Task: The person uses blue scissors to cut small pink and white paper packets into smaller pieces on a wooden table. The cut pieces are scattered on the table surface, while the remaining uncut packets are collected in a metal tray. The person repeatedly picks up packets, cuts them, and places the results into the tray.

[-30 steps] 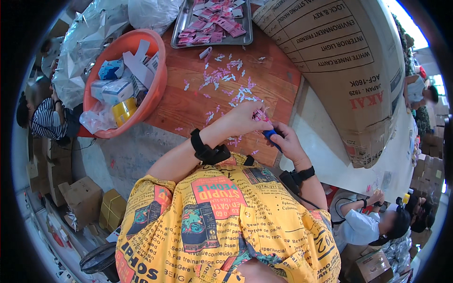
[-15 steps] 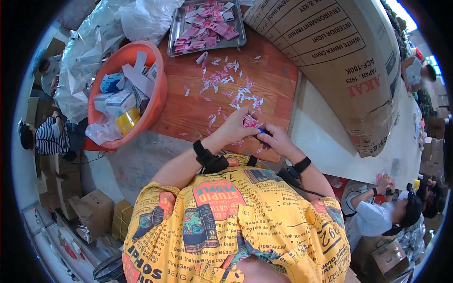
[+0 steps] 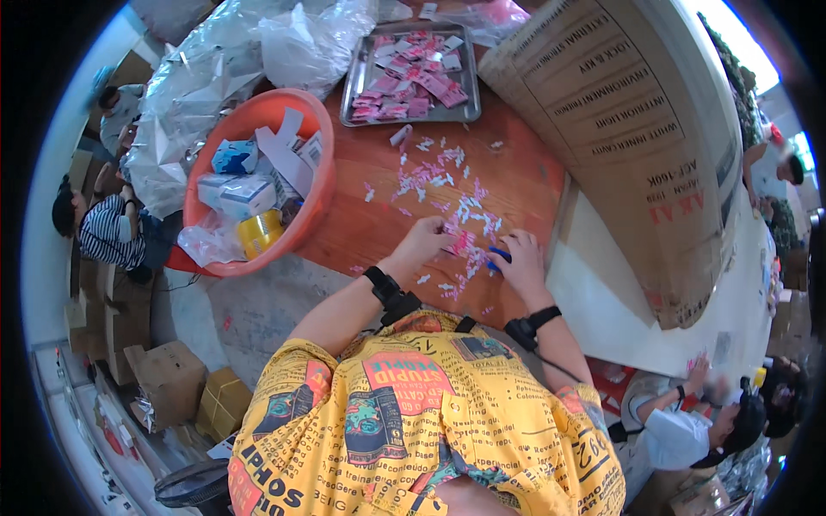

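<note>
My left hand [image 3: 422, 242] is over the wooden tabletop [image 3: 353, 202], its fingertips pinched on a small pink piece [image 3: 450, 230]. My right hand [image 3: 522, 261] is just to the right, fingers curled round a small blue tool [image 3: 498, 255] whose working end I cannot make out. Between and beyond my hands lie many loose small pink and white pieces [image 3: 419, 178], scattered on the wood. At the far side a metal tray [image 3: 346, 103] holds a heap of flat pink packets [image 3: 419, 79]. A single rolled pink-and-white piece [image 3: 401, 135] lies just below the tray.
An orange basin [image 3: 324, 193] with boxes, paper and a yellow tape roll [image 3: 260, 234] stands left. Clear plastic bags [image 3: 314, 43] are behind it. A large cardboard box [image 3: 641, 146] leans at right over a white surface [image 3: 594, 258]. Other people sit at both sides.
My hands have moved apart; the right one, with the blue tool, has shifted right and slightly down. The whole view has shifted, so the tray and basin appear farther right and lower.
</note>
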`<state>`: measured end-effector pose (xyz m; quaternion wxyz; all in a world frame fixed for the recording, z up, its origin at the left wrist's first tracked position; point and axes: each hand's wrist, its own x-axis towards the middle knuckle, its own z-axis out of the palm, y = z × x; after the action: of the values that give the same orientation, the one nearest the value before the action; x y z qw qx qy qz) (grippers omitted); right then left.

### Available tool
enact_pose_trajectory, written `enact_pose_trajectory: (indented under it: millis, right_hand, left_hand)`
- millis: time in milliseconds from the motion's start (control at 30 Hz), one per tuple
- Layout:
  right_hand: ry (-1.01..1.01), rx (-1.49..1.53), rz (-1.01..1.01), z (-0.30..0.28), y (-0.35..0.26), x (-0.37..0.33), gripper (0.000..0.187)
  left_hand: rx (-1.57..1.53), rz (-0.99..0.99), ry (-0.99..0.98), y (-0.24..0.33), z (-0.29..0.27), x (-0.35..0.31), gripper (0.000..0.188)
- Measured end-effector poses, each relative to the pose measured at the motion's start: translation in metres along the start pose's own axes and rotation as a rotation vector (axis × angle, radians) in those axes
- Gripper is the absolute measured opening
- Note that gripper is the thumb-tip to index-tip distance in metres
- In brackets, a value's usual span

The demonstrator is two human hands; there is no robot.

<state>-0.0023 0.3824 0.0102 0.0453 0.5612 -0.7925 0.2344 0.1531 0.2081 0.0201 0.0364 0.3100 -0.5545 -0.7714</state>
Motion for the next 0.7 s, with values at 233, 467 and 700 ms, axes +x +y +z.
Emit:
enact_pose_trajectory:
  millis: [233,467,700]
  right_hand:
    - [-0.142,1.127,0.619,0.024,-0.022,0.004,0.017]
    - [0.218,1.339,1.304,-0.029,0.124,-0.11,0.01]
    - [0.952,1.287,1.5,-0.072,0.198,-0.154,0.031]
  left_hand:
    - [0.047,0.012,-0.08,0.019,0.025,0.011,0.022]
    - [0.576,0.369,0.368,0.024,-0.063,0.082,0.019]
    - [0.975,0.379,0.746,0.073,-0.118,0.116,0.012]
